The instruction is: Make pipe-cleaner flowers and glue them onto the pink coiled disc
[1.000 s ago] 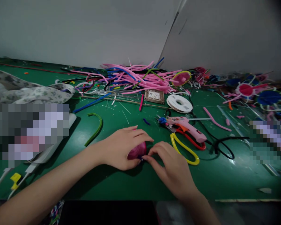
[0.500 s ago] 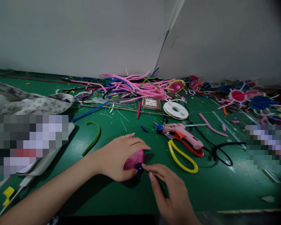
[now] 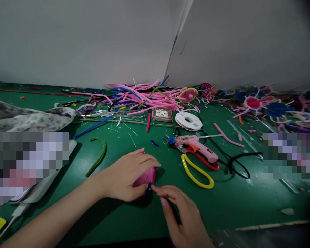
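Observation:
My left hand is closed over a round pink disc of coiled fuzzy pipe cleaner with a darker red rim, just above or on the green table. Its palm and fingers hide much of the disc. At the rim, near my left thumb, sits a small dark blue piece, too small to make out fully. The index fingertip of my right hand touches that piece, while the right thumb stands apart below it; the other right fingers are curled and partly hidden.
Yellow-and-red-handled scissors lie beside a pink hot glue gun with a black cord. Behind are a white spool, a small ornate frame and a pile of pink pipe cleaners. A green pipe cleaner curves at left.
The camera view has shifted slightly, so everything sits a little further left. My left thumb now reaches the blue piece, pressing against it opposite my right index finger.

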{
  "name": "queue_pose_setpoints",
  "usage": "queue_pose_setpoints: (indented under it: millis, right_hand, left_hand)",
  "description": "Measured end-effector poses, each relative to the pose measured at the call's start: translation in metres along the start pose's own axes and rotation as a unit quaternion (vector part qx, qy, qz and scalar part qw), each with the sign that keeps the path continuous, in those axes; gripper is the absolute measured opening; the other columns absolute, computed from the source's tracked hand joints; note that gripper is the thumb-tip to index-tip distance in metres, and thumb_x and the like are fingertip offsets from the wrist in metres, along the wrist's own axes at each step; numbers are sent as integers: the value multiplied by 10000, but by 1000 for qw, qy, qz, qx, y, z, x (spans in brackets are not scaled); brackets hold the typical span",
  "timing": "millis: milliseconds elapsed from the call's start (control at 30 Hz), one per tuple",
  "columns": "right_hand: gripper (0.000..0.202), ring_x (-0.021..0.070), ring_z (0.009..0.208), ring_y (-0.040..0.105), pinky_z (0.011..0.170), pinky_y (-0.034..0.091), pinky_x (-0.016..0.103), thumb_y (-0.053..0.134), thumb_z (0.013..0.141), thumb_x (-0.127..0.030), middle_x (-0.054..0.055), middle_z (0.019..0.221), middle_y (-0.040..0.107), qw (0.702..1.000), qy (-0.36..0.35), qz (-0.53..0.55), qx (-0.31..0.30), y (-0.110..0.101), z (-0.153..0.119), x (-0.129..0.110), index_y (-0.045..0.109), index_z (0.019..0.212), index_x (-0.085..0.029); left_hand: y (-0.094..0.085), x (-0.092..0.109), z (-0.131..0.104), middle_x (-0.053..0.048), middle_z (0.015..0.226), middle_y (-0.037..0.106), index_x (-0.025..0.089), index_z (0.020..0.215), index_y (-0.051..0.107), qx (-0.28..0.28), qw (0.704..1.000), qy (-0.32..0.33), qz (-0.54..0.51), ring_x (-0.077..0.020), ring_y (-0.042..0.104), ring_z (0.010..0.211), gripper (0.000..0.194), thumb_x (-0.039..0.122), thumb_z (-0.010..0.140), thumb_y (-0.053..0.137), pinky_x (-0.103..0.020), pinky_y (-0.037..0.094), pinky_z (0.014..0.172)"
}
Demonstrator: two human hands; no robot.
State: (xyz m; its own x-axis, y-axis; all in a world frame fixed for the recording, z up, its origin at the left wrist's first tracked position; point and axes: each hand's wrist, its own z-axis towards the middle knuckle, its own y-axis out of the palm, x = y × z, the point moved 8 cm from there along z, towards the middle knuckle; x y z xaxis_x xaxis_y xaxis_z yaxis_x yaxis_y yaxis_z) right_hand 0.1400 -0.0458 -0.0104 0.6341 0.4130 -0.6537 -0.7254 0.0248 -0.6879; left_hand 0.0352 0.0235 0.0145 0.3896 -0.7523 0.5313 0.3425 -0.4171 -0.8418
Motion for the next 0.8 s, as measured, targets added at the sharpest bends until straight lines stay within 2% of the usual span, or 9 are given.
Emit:
queue_pose_setpoints:
  millis: [300,500,633,800]
  right_hand:
    - [304,153,982,591,831,499,288,408,856,-65,43,1029,630,1000,7,-6,-8,2,1,-2,475,1090,-246]
    - [312,175,1007,566,850,483,328,418,830,-32,48,1048,619,999,-12,-48,20,-18,18,5,493,1057,-234]
    - [459,208,1054,541,882,479,390,389,772,26,68,1115,603,993,-23,-98,-53,-15,40,9,492,1151,-211]
    - [475,219,1010,557,846,499,410,378,767,24,80,1093,607,986,-34,-114,-118,-6,54,6,509,1167,-195]
  left_hand:
    - [0,1,-1,-59,1311,522,213,1290,436,-9,1000,-1,0,-212,461,1226,584,229,728,595,-451,136,1153]
    - [1,1,-1,-52,1316,516,210,1297,406,-3,1000,-10,0,-207,452,1232,631,212,697,602,-434,125,1161]
    - [0,0,-1,-58,1304,511,208,1271,415,-1,1000,-10,4,-207,455,1220,585,231,716,599,-436,138,1158]
    - [-7,5,-4,-114,1251,519,152,1200,469,40,997,13,72,-263,400,1239,488,286,746,593,-522,61,1144]
